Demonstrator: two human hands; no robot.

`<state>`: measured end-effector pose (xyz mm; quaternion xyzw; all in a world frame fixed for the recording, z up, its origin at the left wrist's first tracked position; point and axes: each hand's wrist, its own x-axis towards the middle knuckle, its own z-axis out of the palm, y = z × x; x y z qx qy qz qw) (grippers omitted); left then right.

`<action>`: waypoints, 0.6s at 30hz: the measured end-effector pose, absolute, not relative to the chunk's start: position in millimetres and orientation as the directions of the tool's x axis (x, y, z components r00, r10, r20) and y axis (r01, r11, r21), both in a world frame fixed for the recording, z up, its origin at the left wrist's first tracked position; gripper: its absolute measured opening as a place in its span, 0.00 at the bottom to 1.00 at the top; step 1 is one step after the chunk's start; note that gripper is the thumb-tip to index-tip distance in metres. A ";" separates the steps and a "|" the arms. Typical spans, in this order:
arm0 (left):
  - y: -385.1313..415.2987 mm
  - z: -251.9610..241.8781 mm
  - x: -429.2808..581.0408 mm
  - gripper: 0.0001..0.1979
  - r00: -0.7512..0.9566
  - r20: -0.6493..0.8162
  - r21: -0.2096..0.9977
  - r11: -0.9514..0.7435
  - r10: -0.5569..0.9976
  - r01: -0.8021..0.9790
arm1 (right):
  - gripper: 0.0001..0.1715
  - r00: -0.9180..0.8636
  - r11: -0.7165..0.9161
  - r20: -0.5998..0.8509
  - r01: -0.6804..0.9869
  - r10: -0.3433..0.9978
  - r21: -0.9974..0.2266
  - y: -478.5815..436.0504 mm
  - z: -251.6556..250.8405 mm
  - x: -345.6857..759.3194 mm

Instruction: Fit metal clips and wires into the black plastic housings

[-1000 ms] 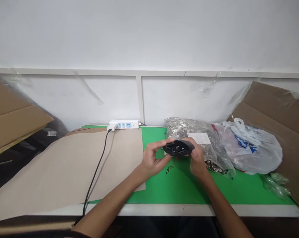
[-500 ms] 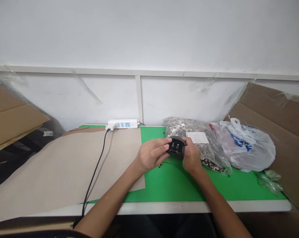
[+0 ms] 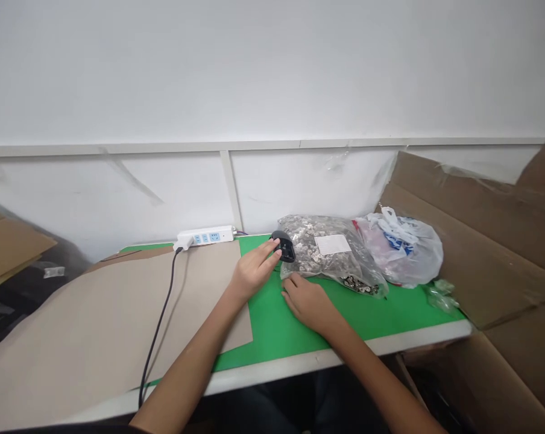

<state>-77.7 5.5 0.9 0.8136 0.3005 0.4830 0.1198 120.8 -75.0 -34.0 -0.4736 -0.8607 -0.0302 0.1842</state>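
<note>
My left hand (image 3: 255,265) holds a black, rounded plastic piece (image 3: 285,247) by its left side, raised over the green table surface (image 3: 272,325). A dark hollow in the piece faces me. Lower and to the right, my right hand (image 3: 306,299) rests at the green surface with its fingers curled together and pointing left. Anything between those fingertips is hidden or too small to name. Just behind both hands lies a clear plastic bag (image 3: 306,232) packed with small metal parts, with a white label (image 3: 333,244) on top.
A white power strip (image 3: 211,235) lies by the wall with a black cable (image 3: 167,307) running across brown paper (image 3: 119,319). Right of the parts bag sits a knotted white plastic bag (image 3: 419,253). Cardboard (image 3: 471,241) stands at the right, more cardboard (image 3: 14,241) at the left.
My right hand has let go of the black piece and dropped to the table surface. The left hand keeps the piece. The view has turned somewhat to the right.
</note>
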 end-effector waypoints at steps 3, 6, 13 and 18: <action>6.8 -1.3 -79.0 0.12 0.376 0.704 0.504 -0.796 0.603 0.335 | 0.13 -0.367 0.527 0.433 0.778 0.823 -0.341 -75.8 -29.0 132.1; 0.2 3.0 -76.2 0.10 0.446 0.680 0.498 -0.813 0.582 0.302 | 0.21 0.007 0.393 0.474 0.548 0.880 -0.738 -74.9 -19.8 140.3; -24.9 3.4 -54.7 0.14 0.591 0.691 0.397 -0.902 0.416 0.170 | 0.34 -0.004 -0.035 -0.036 -0.402 0.999 -0.915 -67.1 -4.5 124.2; -21.8 -4.6 -52.3 0.23 0.676 0.705 0.229 -0.971 0.214 0.069 | 0.24 -0.044 -0.066 -0.049 -0.614 0.998 -0.787 -71.0 10.8 126.0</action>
